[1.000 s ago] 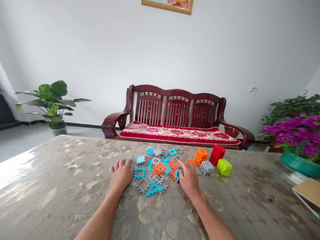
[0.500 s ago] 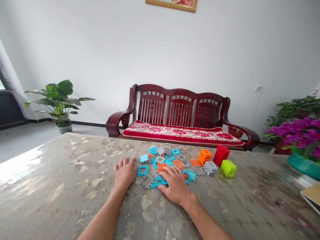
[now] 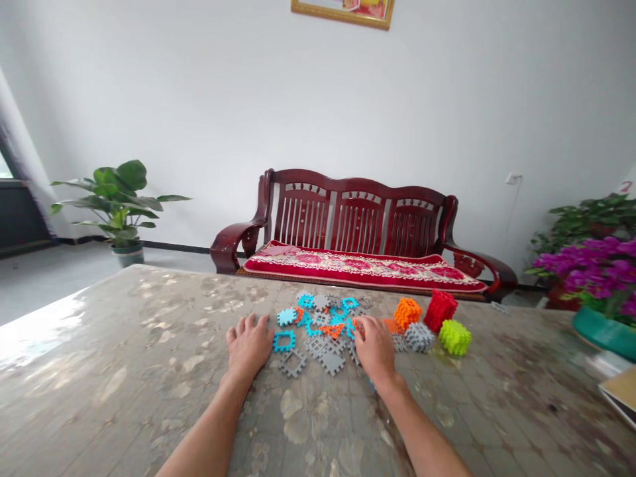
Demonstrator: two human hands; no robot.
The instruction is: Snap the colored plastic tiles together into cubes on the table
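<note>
My left hand (image 3: 249,344) lies palm down with fingers spread, just left of a blue square frame piece (image 3: 283,341). My right hand (image 3: 375,348) is over the right side of the loose pieces, its fingers curled down; what they hold, if anything, is hidden. Between the hands lie interlocking pieces: a grey solid one (image 3: 332,362), a grey frame (image 3: 293,364), an orange one (image 3: 332,330) and a light blue one (image 3: 287,317). Right of my right hand stand an orange stack (image 3: 408,313), a grey stack (image 3: 419,336), a red stack (image 3: 441,310) and a lime stack (image 3: 454,337).
The table (image 3: 149,371) has a patterned cover. A teal pot (image 3: 603,331) with purple flowers and a book-like object (image 3: 621,391) are at its right edge. Beyond the table stands a wooden bench (image 3: 358,218); a potted plant (image 3: 126,255) is on the floor at left.
My right hand has moved right, and its fingers have curled in. Blue pieces near it are gone from the front of the pile, and grey pieces show there. My left hand has stayed put.
</note>
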